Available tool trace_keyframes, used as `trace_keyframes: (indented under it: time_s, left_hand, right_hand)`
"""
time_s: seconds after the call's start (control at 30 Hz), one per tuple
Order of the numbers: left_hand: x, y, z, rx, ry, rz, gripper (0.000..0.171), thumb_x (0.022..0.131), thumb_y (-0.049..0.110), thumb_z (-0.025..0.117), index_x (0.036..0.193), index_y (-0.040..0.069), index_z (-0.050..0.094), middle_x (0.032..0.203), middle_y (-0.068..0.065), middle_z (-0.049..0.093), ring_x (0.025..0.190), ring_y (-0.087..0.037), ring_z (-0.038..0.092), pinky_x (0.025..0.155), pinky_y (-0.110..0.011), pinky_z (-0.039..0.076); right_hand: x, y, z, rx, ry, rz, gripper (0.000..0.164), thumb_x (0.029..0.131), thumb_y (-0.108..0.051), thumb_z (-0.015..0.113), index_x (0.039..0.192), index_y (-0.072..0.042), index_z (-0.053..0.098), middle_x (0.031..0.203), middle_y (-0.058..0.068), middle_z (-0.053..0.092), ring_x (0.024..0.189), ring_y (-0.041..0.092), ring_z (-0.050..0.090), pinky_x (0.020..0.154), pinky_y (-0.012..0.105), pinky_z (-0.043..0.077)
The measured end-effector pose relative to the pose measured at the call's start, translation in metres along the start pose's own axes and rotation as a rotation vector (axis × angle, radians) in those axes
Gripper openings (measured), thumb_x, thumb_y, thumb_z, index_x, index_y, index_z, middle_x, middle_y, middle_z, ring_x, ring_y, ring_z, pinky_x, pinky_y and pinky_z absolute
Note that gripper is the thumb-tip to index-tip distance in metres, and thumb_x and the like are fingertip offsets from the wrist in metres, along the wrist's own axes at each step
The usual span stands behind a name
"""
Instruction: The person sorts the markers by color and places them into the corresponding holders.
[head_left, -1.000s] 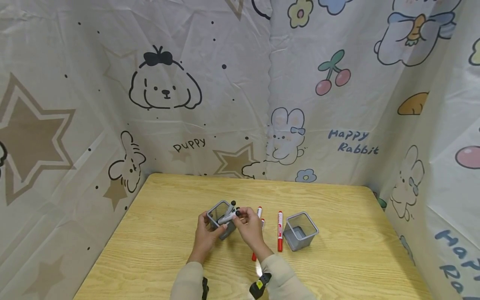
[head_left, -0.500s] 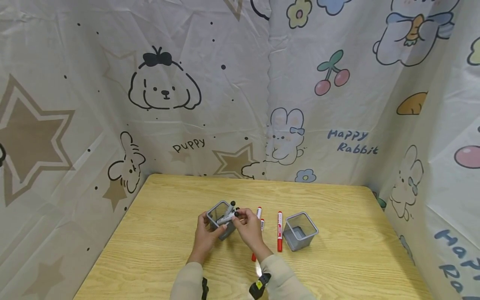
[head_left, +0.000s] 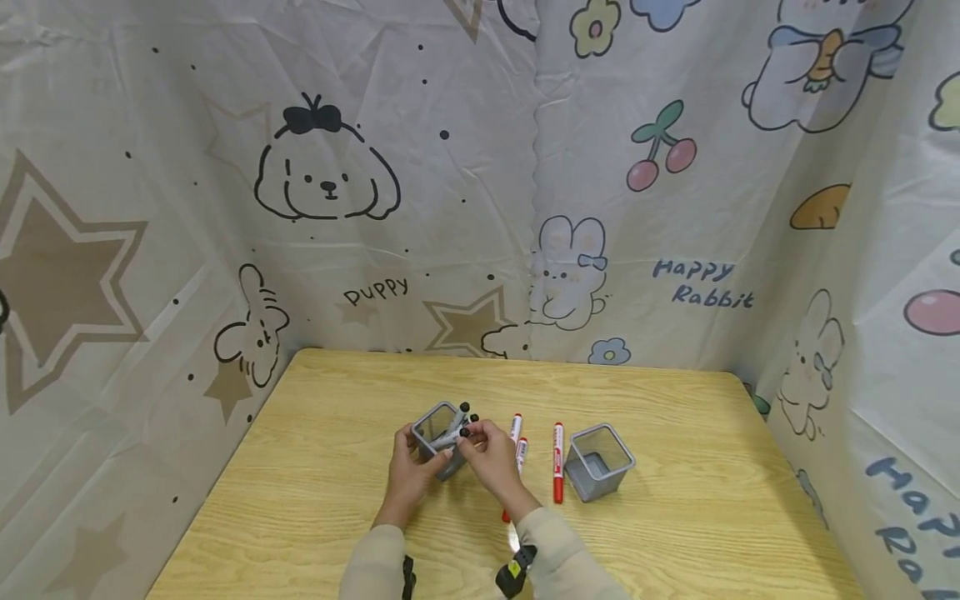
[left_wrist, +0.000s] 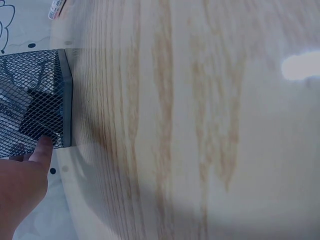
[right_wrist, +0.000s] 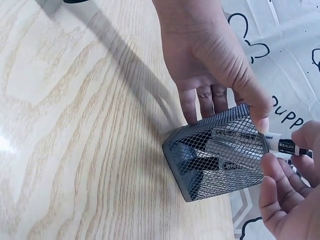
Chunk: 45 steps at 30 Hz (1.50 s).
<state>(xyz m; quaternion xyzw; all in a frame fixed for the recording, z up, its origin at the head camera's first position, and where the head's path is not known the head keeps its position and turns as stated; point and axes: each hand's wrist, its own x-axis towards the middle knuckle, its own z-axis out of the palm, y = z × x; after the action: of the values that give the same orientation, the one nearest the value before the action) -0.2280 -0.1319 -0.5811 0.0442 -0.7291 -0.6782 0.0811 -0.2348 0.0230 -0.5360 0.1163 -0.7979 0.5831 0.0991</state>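
My left hand (head_left: 408, 475) grips a grey wire-mesh pen holder (head_left: 452, 469) around its side, tilting it towards the right. In the right wrist view the left thumb lies along the holder's rim. Several white markers with black ends stick out of its mouth. Thumb and fingers of my right hand (head_left: 495, 457) pinch the black end of one marker (right_wrist: 280, 144), whose body runs down inside the mesh. Through the mesh, in the left wrist view, dark marker caps show near the holder's base (left_wrist: 67, 100). Part of the right hand lies outside the right wrist view.
A second mesh pen holder (head_left: 600, 477) stands upright on the wooden table (head_left: 697, 467), right of the hands. Beside it lies a red-and-white marker (head_left: 558, 462). More red markers (head_left: 522, 451) lie by the right forearm, partly covered by it. A patterned cloth (head_left: 480, 208) hangs behind.
My right hand has shifted slightly left, and the marker it pinches sits a little deeper in the holder. The left hand and the holder stay nearly still.
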Motion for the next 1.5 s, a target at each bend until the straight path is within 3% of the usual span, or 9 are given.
trace_keyframes:
  time_s: [0.27,0.83,1.0,1.17,1.5]
  left_hand:
    - [-0.001,-0.002,0.001,-0.002,-0.004,0.003,0.075,0.074,0.014,0.079,0.132,0.002,0.033,0.132,-0.022,0.039,0.125,-0.036,0.034,0.099,-0.048,0.035]
    - [-0.004,0.001,-0.002,-0.001,-0.008,0.015,0.078,0.074,0.019,0.079,0.135,0.000,0.034,0.134,-0.024,0.040,0.127,-0.037,0.033,0.100,-0.048,0.034]
    - [-0.006,0.006,-0.005,0.073,0.003,-0.038,0.086,0.074,0.032,0.079,0.141,0.005,0.032,0.140,-0.021,0.037,0.131,-0.037,0.029,0.102,-0.049,0.030]
    - [-0.007,0.014,-0.006,0.093,0.017,-0.014,0.091,0.077,0.031,0.077,0.146,0.006,0.023,0.144,-0.023,0.028,0.130,-0.042,0.026,0.103,-0.053,0.026]
    - [-0.021,0.030,-0.005,0.287,0.096,0.047,0.069,0.078,0.018,0.073,0.135,-0.003,0.039,0.131,-0.026,0.042,0.115,-0.043,0.044,0.095,-0.052,0.038]
  right_hand:
    - [-0.006,0.008,0.005,-0.111,-0.070,0.025,0.008,0.078,-0.009,0.071,0.074,-0.005,0.064,0.069,-0.001,0.062,0.058,0.004,0.052,0.052,0.021,0.046]
    - [-0.009,0.000,-0.002,-0.089,-0.094,0.010,0.004,0.079,-0.005,0.068,0.080,-0.003,0.065,0.074,0.001,0.064,0.061,0.008,0.056,0.054,0.023,0.048]
    - [-0.011,-0.005,-0.014,-0.191,-0.148,-0.029,0.014,0.079,-0.007,0.069,0.091,-0.003,0.065,0.084,0.006,0.065,0.065,0.010,0.059,0.057,0.023,0.049]
    - [-0.012,-0.015,-0.032,-0.330,-0.200,-0.108,0.027,0.080,-0.009,0.067,0.106,-0.001,0.063,0.095,0.015,0.063,0.071,0.018,0.063,0.060,0.028,0.050]
    - [-0.017,-0.022,-0.064,-0.635,-0.289,-0.141,0.033,0.081,-0.017,0.068,0.111,-0.003,0.061,0.105,0.014,0.060,0.086,0.029,0.061,0.068,0.041,0.050]
